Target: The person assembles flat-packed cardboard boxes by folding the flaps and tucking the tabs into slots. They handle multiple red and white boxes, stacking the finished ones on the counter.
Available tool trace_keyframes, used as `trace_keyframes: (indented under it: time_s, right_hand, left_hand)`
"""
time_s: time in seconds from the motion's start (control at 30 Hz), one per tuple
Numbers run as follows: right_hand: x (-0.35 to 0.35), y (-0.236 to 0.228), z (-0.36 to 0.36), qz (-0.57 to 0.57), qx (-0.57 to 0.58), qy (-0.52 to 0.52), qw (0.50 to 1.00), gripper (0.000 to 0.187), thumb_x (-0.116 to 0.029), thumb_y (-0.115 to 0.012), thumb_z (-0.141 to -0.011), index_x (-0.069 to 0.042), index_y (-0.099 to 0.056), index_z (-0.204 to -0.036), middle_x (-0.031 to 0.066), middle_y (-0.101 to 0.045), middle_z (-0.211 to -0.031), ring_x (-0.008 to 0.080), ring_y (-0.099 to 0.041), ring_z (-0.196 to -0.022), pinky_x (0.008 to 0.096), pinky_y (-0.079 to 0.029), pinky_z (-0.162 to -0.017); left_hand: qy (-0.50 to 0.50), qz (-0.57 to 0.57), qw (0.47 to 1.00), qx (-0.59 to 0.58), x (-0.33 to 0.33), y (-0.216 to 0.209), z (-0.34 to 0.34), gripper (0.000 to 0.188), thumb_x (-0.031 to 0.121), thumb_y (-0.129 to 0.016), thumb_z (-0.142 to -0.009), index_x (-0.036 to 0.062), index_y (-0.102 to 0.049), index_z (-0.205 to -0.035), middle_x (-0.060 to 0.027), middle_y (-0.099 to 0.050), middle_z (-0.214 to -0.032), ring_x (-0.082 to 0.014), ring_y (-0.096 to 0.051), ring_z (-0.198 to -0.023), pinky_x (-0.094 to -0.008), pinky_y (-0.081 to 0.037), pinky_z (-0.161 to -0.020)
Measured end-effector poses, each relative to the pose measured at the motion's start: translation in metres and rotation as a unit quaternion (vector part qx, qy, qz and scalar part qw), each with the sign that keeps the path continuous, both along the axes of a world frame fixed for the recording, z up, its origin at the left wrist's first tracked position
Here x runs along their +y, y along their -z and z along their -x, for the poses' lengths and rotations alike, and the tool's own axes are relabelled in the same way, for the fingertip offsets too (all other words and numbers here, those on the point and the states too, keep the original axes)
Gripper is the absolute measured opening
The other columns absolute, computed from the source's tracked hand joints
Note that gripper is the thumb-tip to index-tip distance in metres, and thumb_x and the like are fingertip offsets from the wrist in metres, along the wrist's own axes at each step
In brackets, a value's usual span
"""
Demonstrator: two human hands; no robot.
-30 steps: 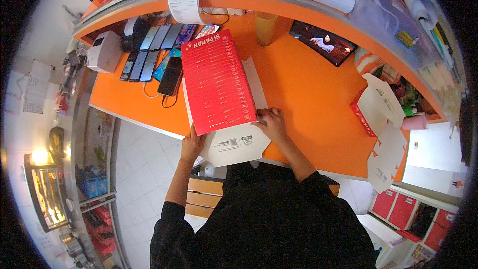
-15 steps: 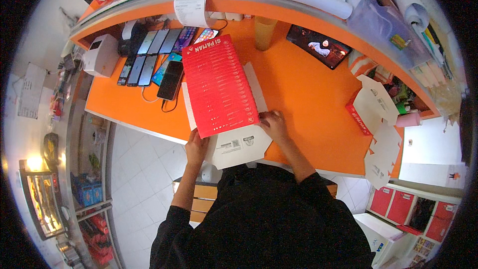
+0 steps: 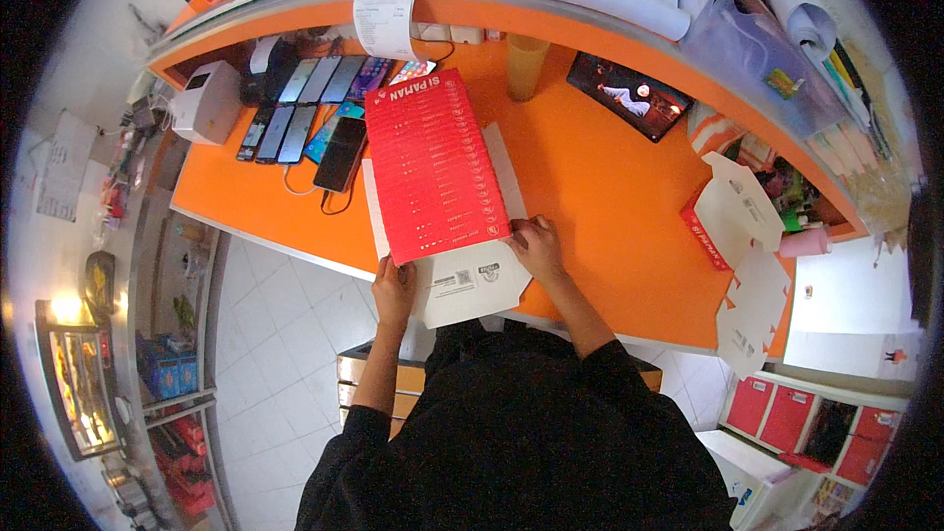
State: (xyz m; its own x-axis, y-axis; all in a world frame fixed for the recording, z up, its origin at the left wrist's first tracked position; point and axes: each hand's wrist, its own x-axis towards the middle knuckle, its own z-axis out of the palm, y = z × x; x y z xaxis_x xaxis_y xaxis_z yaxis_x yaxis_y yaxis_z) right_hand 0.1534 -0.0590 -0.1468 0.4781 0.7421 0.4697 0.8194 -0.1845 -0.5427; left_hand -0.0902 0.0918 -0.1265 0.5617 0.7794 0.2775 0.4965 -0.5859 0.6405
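Observation:
A fanned stack of red cardboard boxes (image 3: 433,167), unfolded flat, lies on the orange desk in front of me. From under its near edge sticks out a white cardboard flap (image 3: 467,287) with black print. My left hand (image 3: 394,287) is closed at the near left corner of the red cardboard, fingers bent against the edge. At the near right corner my right hand (image 3: 537,246) pinches the edge between thumb and fingers. Exactly how many layers each hand grips is hidden.
Several phones (image 3: 295,133) lie left of the stack, some on cables, beside a white printer (image 3: 206,101). A tablet (image 3: 629,95) leans at the back, right of a tan cup (image 3: 526,67). Partly folded boxes (image 3: 755,305) stand at the desk's right edge. A paper roll strip (image 3: 385,18) hangs from the shelf.
The view has shifted slightly. Both hands stay at the near corners of the red cardboard, with only small finger movement, and the stack lies much as before.

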Motion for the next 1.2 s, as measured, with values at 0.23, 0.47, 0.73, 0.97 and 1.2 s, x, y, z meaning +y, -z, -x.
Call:
trace_keyframes:
  time_s: [0.23, 0.47, 0.73, 0.97, 1.2]
  right_hand:
    - [-0.001, 0.000, -0.005, 0.022, -0.009, -0.009, 1.000, 0.030, -0.029, -0.074, -0.071, -0.006, -0.064, -0.087, 0.0082, -0.065, -0.081, 0.0278, -0.056, -0.078, 0.0382, -0.045, -0.073]
    - [-0.001, -0.005, -0.002, 0.013, 0.030, -0.008, 0.999, 0.032, -0.031, -0.074, -0.071, -0.006, -0.064, -0.088, 0.0093, -0.064, -0.080, 0.0289, -0.056, -0.077, 0.0394, -0.045, -0.072]
    - [0.000, -0.091, -0.006, -0.039, 0.152, -0.172, 0.972, 0.054, -0.022, -0.074, -0.072, -0.008, -0.054, -0.121, 0.0122, -0.046, -0.132, 0.0283, -0.051, -0.115, 0.0366, -0.044, -0.094]
    - [0.011, -0.090, -0.022, 0.029, 0.088, -0.262, 0.961, 0.054, -0.019, -0.070, -0.076, -0.010, -0.052, -0.126, 0.0108, -0.042, -0.137, 0.0277, -0.048, -0.119, 0.0365, -0.044, -0.096]
    - [0.013, -0.091, -0.020, 0.043, 0.122, -0.237, 0.963, 0.048, -0.015, -0.072, -0.074, -0.009, -0.058, -0.119, 0.0095, -0.046, -0.134, 0.0251, -0.048, -0.120, 0.0349, -0.042, -0.098]
  left_hand:
    - [-0.022, -0.091, 0.995, -0.019, -0.005, 0.017, -0.002, 0.021, 0.005, -0.057, -0.084, 0.0029, -0.057, -0.105, -0.0170, -0.059, -0.094, -0.0346, -0.062, -0.074, -0.0399, -0.050, -0.061]
    - [0.007, -0.095, 0.994, -0.054, -0.002, 0.021, -0.002, 0.019, 0.005, -0.056, -0.085, 0.0016, -0.055, -0.104, -0.0173, -0.059, -0.093, -0.0339, -0.061, -0.073, -0.0392, -0.050, -0.061]
    - [-0.092, -0.066, 0.981, -0.156, -0.006, -0.030, -0.016, 0.017, 0.004, -0.063, -0.081, 0.0011, -0.055, -0.096, -0.0145, -0.059, -0.099, -0.0298, -0.062, -0.079, -0.0366, -0.051, -0.064]
    - [-0.063, -0.112, 0.986, -0.110, -0.005, -0.025, -0.016, 0.010, 0.002, -0.060, -0.082, -0.0002, -0.055, -0.091, -0.0164, -0.059, -0.108, -0.0328, -0.063, -0.088, -0.0361, -0.053, -0.068]
    - [-0.024, -0.147, 0.981, -0.125, -0.006, -0.022, -0.011, 0.008, -0.001, -0.058, -0.079, -0.0022, -0.052, -0.084, -0.0190, -0.058, -0.108, -0.0336, -0.062, -0.087, -0.0368, -0.054, -0.067]
